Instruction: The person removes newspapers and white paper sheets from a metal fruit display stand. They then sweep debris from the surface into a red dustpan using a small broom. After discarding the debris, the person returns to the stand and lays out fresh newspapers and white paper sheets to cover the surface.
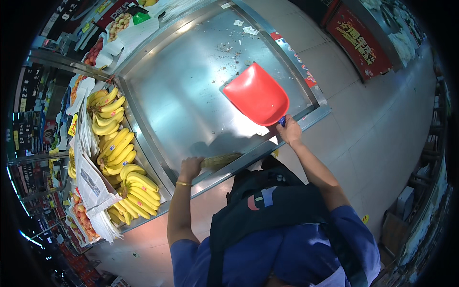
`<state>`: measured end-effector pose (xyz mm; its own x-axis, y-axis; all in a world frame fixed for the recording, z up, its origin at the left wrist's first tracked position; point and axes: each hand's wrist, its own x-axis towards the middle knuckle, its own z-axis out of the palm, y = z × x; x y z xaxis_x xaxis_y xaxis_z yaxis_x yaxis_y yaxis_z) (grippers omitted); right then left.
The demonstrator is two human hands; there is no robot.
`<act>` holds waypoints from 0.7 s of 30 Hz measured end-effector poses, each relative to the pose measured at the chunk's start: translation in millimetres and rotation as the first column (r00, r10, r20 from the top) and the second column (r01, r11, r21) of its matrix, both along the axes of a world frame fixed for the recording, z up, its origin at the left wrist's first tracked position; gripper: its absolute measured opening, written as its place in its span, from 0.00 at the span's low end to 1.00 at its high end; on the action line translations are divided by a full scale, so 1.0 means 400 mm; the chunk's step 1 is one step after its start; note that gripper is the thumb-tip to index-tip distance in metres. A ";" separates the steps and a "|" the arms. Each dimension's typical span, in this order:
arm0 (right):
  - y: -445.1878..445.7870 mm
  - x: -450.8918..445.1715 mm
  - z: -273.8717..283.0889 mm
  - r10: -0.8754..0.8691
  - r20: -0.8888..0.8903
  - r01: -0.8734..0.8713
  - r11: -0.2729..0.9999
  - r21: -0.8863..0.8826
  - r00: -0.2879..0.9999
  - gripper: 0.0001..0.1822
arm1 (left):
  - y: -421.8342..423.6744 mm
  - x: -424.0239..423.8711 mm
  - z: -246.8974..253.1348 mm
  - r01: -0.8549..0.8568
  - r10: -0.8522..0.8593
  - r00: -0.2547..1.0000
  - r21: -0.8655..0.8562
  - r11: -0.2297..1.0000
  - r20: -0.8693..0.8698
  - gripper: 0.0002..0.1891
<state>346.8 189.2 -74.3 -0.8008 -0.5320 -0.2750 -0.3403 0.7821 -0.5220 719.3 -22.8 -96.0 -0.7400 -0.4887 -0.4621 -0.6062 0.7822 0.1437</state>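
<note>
My right hand (pixel 289 130) grips the blue-wrapped handle of a red plastic dustpan (pixel 259 95), whose pan lies over the right part of a shallow stainless steel display counter (pixel 168 89). At the counter's near edge, my left hand (pixel 190 168) is closed on the end of a straw-coloured hand brush (pixel 220 161). The brush's bristles point right, along the inside of the near rim. Bits of dark debris (pixel 229 53) and small paper scraps (pixel 250 31) are scattered on the metal beyond the dustpan.
Bunches of bananas (pixel 118 152) and folded newspaper (pixel 94 183) lie along the counter's left side. Other fruit (pixel 119 25) stands at the far left. A metal post (pixel 70 64) reaches the counter's left corner. A red-fronted stand (pixel 358 43) is across the tiled floor.
</note>
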 end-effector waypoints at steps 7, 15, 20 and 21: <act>0.186 -0.209 0.178 -0.260 0.010 0.235 0.856 -0.461 0.966 0.16 | 0.015 -0.387 0.041 0.011 -0.033 0.982 -0.118 0.993 -0.188 0.14; 0.452 -0.228 0.132 -0.527 0.080 0.416 0.559 -0.717 0.846 0.13 | -0.019 -0.330 0.024 0.274 -0.278 0.950 0.048 0.961 0.144 0.19; 0.483 -0.155 0.156 -0.649 0.214 0.591 0.442 -0.675 0.730 0.10 | 0.069 -0.620 -0.022 0.304 -0.295 0.951 0.108 0.947 -0.094 0.23; 0.485 -0.148 0.153 -0.670 0.214 0.595 0.412 -0.690 0.711 0.10 | 0.076 -0.678 -0.028 0.317 -0.303 0.943 0.100 0.943 -0.138 0.25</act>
<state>287.5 383.2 -13.2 -0.9891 0.1471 0.0055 0.0284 0.2278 -0.9733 448.2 7.8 -107.0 -0.8990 -0.1729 -0.4023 -0.3091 0.9013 0.3035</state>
